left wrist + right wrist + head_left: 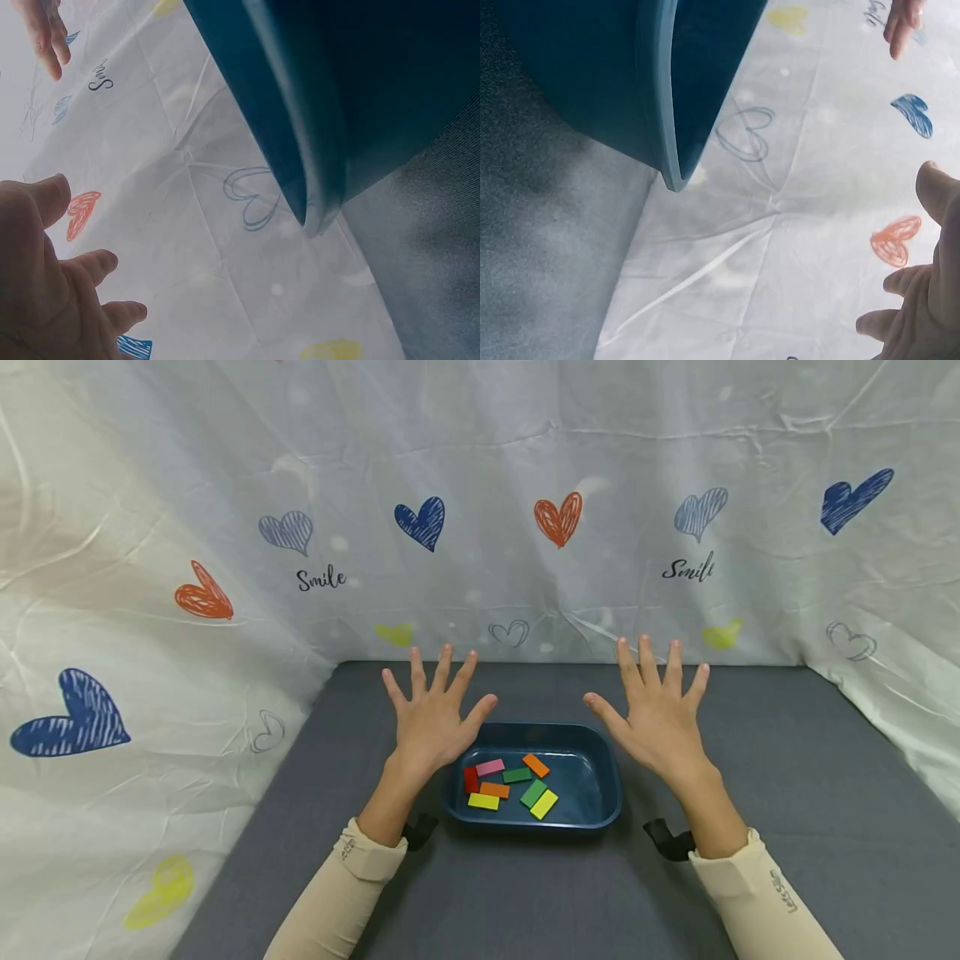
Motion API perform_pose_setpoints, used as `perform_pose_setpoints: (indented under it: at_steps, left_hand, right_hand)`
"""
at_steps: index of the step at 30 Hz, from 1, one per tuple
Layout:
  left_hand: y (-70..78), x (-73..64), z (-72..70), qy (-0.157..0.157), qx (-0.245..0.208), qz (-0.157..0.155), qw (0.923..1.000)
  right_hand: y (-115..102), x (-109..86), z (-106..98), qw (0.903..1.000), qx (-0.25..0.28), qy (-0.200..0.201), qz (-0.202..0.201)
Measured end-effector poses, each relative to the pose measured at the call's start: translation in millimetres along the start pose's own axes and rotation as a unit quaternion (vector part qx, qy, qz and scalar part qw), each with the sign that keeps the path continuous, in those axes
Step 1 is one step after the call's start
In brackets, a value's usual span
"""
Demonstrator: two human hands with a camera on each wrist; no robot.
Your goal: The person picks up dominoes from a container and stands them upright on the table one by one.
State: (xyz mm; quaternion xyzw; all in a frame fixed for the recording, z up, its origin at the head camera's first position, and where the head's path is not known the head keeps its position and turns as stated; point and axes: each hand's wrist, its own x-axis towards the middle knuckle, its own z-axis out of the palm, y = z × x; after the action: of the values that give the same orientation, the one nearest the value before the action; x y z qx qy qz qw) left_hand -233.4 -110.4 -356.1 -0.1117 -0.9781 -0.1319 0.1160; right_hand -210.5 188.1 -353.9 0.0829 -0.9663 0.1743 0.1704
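A dark blue tray (585, 817) stands on the grey table between the two hands. Inside it lie several small coloured blocks: a red block (471, 779), a pink block (491, 767), yellow, orange and green ones, among them a green block (517, 775). My left hand (431, 722) is spread with straight fingers above the tray's left side, holding nothing. On the other side my right hand (660, 727) is likewise spread and holds nothing. Both wrist views show the outside of the tray wall (300, 112) and the fingers of each hand apart from it.
The grey cloth-covered table (495, 893) reaches back to a white curtain (480, 460) printed with hearts and the word "Smile". The curtain also runs along the left and right sides. Dark straps (670, 841) sit at both wrists, below the cream sleeves.
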Motion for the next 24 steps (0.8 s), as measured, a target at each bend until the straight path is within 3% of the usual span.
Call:
perform_pose_setpoints:
  at_steps: [8,13,19,24]
  left_hand:
    - [1.1,-3.3,2.2,-0.029,-0.026,0.003,0.9992]
    - [-2.9,-5.7,6.4,-0.026,-0.053,0.006,0.9983]
    - [-14.5,-10.6,14.0,-0.013,-0.08,-0.001,0.9967]
    - [-28.4,-12.6,24.6,-0.028,-0.133,0.012,0.9907]
  right_hand:
    - [-0.4,1.3,4.9,0.9975,0.057,-0.04,-0.008]
    - [-0.9,-1.0,11.7,0.992,0.105,-0.068,-0.015]
    - [-2.6,-3.9,20.3,0.9845,0.15,-0.076,-0.05]
    - [-4.0,-6.4,25.4,0.9801,0.173,-0.067,-0.069]
